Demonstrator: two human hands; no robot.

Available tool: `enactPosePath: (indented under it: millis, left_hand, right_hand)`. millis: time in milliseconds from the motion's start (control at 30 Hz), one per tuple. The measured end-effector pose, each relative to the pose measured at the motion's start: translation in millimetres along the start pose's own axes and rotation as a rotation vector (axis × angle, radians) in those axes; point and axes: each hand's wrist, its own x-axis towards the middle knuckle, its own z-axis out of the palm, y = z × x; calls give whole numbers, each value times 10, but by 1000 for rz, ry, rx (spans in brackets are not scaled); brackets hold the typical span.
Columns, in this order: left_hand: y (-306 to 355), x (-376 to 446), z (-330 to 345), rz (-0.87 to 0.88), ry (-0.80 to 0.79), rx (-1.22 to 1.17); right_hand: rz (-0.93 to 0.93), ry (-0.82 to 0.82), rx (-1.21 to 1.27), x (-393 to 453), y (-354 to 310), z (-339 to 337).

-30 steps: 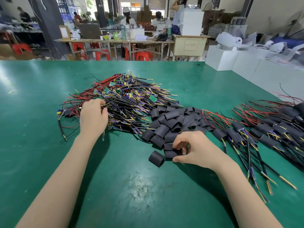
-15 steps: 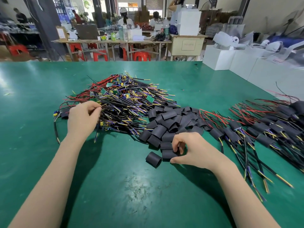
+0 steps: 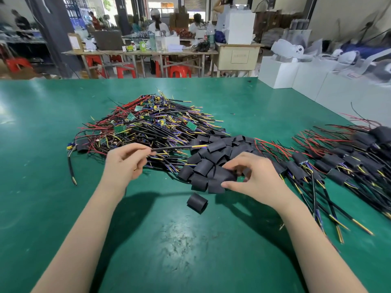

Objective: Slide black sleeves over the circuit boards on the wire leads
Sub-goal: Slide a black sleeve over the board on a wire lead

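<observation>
Left hand [image 3: 124,163] pinches one wire lead [image 3: 175,147] at frame centre. Right hand [image 3: 251,176] pinches a black sleeve [image 3: 224,176] from the heap. Sleeved leads [image 3: 338,166] lie right; large unsleeved pile [image 3: 146,127] remains on counter [image 3: 42,115].

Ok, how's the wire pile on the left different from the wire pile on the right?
The left pile is a tangled heap with bare green circuit boards showing; the right pile lies spread out in rows, with black sleeves over its boards. The left hand pinches a lead from the left pile. Both have red, black and yellow leads.
</observation>
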Motion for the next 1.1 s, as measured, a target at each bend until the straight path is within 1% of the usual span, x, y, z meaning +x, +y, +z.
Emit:
enactPosePath:
  millis: [133,433,700,833,900,1000,1100]
  left_hand:
    - [-26,-35,50,-34,-11,-7]
    - [-52,-56,90,-2,-92,9]
    - [-32,-86,130,-8,-132,35]
    - [-32,-113,168,-18,-158,88]
    - [-34,-134,201,-26,-175,125]
    - [-41,-168,241,-19,-205,148]
    - [-59,-178,250,-14,-206,144]
  right_hand:
    - [21,132,18,1,-13,-12]
    - [-5,210,-9,6,-21,4]
    - [-11,210,-43,4,-48,13]
    - [-52,143,-86,1,-70,23]
    - [-92,119,-150,-4,-84,44]
    - [-170,132,-310,-8,-90,72]
    - [-207,130,-392,1,-94,80]
